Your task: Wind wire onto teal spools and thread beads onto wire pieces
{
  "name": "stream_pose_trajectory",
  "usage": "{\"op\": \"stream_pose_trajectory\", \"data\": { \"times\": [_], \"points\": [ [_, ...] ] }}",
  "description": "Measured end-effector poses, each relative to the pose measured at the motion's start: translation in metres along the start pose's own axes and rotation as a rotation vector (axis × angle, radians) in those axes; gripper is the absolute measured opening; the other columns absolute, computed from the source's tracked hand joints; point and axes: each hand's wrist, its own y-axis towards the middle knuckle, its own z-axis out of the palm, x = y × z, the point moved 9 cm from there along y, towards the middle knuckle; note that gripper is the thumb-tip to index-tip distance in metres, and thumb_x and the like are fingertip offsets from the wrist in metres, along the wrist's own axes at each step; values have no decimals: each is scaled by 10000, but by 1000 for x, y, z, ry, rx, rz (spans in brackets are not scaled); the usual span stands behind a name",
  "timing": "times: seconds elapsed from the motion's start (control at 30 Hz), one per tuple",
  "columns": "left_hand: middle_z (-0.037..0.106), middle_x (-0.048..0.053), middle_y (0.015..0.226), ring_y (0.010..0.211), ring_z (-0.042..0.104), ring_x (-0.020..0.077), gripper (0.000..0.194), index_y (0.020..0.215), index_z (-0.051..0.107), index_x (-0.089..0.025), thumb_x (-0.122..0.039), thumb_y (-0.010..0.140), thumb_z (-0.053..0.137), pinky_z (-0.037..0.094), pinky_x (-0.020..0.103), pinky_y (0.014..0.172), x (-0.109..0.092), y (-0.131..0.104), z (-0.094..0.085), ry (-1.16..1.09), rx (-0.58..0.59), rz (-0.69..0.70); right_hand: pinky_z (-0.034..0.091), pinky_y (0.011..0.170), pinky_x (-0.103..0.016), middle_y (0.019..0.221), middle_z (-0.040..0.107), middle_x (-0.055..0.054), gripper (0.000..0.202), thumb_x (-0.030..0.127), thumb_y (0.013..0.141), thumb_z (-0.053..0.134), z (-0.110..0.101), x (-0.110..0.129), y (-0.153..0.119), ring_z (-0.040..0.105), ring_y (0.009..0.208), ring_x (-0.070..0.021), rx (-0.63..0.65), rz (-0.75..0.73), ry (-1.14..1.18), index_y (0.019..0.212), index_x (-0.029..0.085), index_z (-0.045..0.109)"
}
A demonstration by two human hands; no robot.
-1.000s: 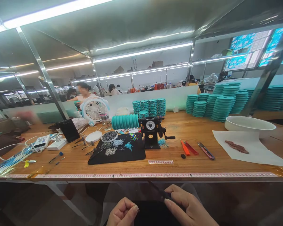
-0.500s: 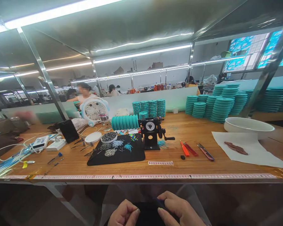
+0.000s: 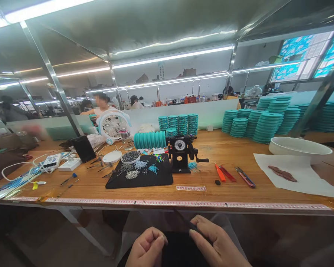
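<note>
In front of the table edge, low in the view, are both of my hands. My left hand (image 3: 148, 247) is closed, thumb pressed to the forefinger; anything pinched there is too small to make out. My right hand (image 3: 215, 239) grips a slender dark tool (image 3: 184, 219), which slants up and left toward the table edge. Its kind cannot be told against the dark lap. Beyond the hands, on the table (image 3: 144, 194), a black hand-cranked winder (image 3: 180, 157) carries a row of teal spools (image 3: 149, 140).
A black mat (image 3: 158, 178) bears a dish of grey beads (image 3: 130, 156) and small piles of parts. Orange cutter (image 3: 220, 173), utility knife (image 3: 245, 177), paper (image 3: 267, 174) and white bowl (image 3: 300, 148) lie rightward. Teal spool stacks (image 3: 268, 128) stand behind. A fan (image 3: 114, 126) and phone (image 3: 83, 149) are left.
The view has shifted a little, so the table sits slightly higher and farther right. The dark tool in my right hand now shows more plainly, its tip pointing up and left. My left hand stays closed.
</note>
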Motion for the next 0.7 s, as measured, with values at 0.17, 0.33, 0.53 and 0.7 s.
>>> {"op": "stream_pose_trajectory", "data": {
  "times": [0.17, 0.33, 0.53, 0.7],
  "points": [
    [260, -108, 382, 333, 139, 28, 350, 720, 600, -130, -474, 716, 664, 112, 183, 349, -3, -4, 8, -194, 74, -28, 417, 626, -244, 747, 537, -34, 369, 377, 932, 357, -1, 2, -1, 516, 692, -163, 43, 48, 51, 636, 186, 470],
    [264, -113, 386, 335, 139, 29, 322, 732, 589, -138, -450, 721, 666, 115, 182, 347, -4, -7, 8, -144, 75, 8, 406, 627, -238, 744, 526, -27, 364, 389, 930, 354, -1, 0, -4, 503, 684, -160, 56, 85, 38, 637, 192, 441],
    [254, -107, 458, 399, 162, 42, 402, 766, 550, -155, -548, 729, 627, 76, 205, 405, -13, -11, -1, 156, -53, 70, 403, 657, -241, 763, 531, -31, 360, 392, 930, 344, 0, -1, -5, 501, 710, -166, 61, 109, 23, 674, 184, 489],
    [252, -97, 497, 443, 176, 58, 433, 761, 526, -162, -588, 727, 599, 94, 216, 430, -19, -13, -3, 272, -91, 97, 399, 646, -245, 749, 534, -33, 362, 387, 928, 340, 2, -2, -5, 500, 695, -168, 46, 97, -7, 685, 179, 509]
  ]
}}
